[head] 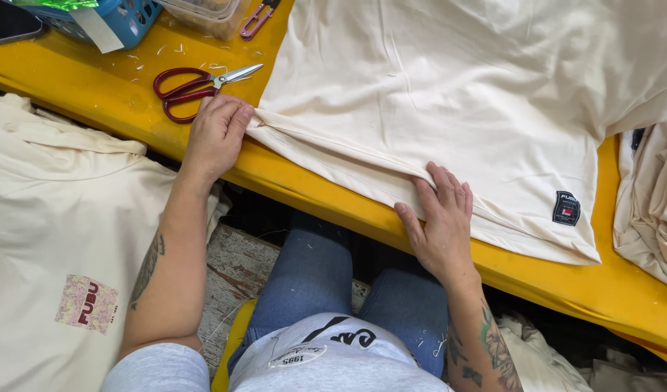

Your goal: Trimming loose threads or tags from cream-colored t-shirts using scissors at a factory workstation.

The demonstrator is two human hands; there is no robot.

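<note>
On the yellow worktop [326,207], the left hand [216,134] pinches the cream shirt [449,94] hem corner just beside the red scissors [192,87]; the right hand [441,221] fingers, slightly spread, press the hem.

A small dark rectangular label [566,208] with a red mark sits right of centre on the cream cloth. A pinkish square print patch [87,303] lies lower left. A dark phone screen [10,22] shows upper left.

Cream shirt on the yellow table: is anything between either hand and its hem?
Nothing visible. The left hand pinches the cream shirt at its corner, and the right hand presses on the hem. The red scissors lie beside the left hand, off the cloth.
</note>
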